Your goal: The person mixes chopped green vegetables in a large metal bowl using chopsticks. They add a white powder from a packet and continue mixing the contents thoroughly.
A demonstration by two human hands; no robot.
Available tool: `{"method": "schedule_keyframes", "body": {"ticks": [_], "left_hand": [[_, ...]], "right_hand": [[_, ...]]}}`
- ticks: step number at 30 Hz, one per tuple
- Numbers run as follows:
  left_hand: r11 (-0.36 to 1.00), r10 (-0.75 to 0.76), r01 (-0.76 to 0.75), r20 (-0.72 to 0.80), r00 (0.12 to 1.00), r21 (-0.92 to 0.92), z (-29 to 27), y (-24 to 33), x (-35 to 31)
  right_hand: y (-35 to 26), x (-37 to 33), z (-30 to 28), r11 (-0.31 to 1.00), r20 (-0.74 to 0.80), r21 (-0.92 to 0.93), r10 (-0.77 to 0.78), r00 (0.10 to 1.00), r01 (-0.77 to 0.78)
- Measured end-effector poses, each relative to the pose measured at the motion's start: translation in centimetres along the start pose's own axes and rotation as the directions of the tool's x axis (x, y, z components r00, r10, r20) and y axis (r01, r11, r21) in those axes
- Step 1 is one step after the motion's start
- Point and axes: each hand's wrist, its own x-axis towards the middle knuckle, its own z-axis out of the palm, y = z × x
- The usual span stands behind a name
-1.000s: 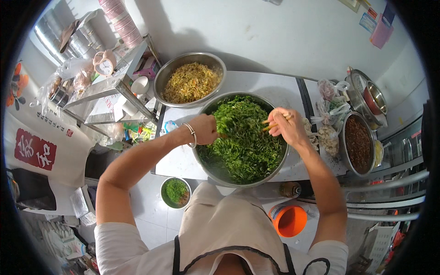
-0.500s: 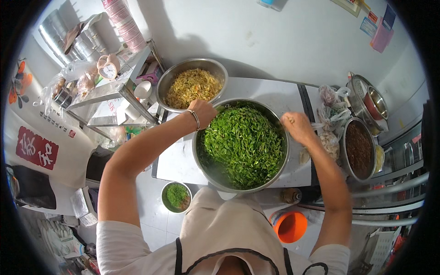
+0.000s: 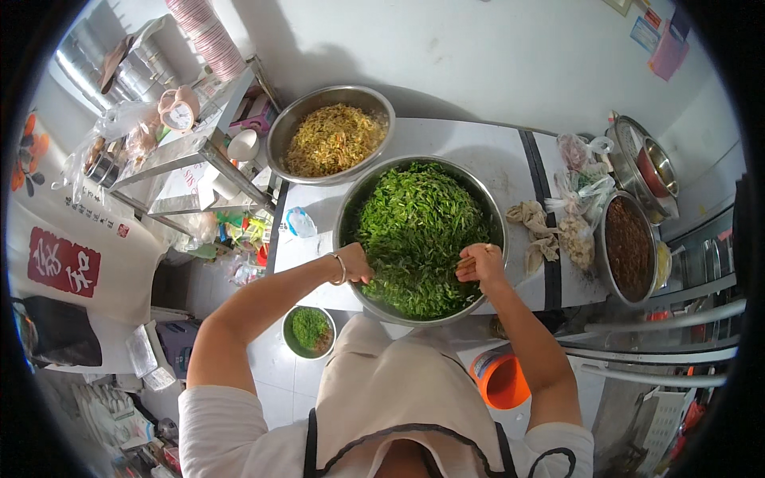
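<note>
A large steel bowl (image 3: 341,209) heaped with chopped green vegetables (image 3: 422,207) stands on the white table in front of me. My left hand (image 3: 352,261), with a bracelet at the wrist, is closed just inside the bowl's left side, at the edge of the greens. On the right side, my right hand (image 3: 481,263) is curled over the greens with fingers bent inward and a ring on one finger. What either hand holds, if anything, is hidden by the fingers.
A steel bowl of yellowish shreds (image 3: 335,139) stands far left. To the right are a crumpled cloth (image 3: 535,227), plastic bags (image 3: 586,195) and a bowl of brown food (image 3: 629,247). Below the table sit a small bowl of greens (image 3: 309,328) and an orange bucket (image 3: 506,382).
Both hands have come nearer to me and inward, from beside the bowl's upper rim to over the greens. The cloth and a clear plastic item on the table now show where my arms were.
</note>
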Motion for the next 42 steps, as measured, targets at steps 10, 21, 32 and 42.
{"method": "schedule_keyframes", "body": {"ticks": [10,21,32,42], "left_hand": [[0.796,0.451,-0.3,-0.185,0.873,0.525,-8.8,8.4,-5.3],[0.861,0.144,-0.145,0.041,0.989,0.488,0.0,3.1,-1.2],[0.875,0.403,-0.329,-0.159,0.901,0.355,-5.3,6.2,-3.6],[0.66,0.493,-0.212,-0.203,0.846,0.721,-9.1,10.9,-10.1]], "right_hand": [[-16.6,-2.7,2.9,0.797,0.333,-0.459,-0.255,0.908,0.392],[-1.1,-0.1,-2.0,0.961,0.077,-0.272,-0.033,0.996,0.053],[-12.6,-1.7,1.6,0.803,0.308,-0.418,-0.315,0.898,0.425],[-18.0,-3.0,0.9,0.519,0.317,-0.734,-0.31,0.896,0.439]]}}
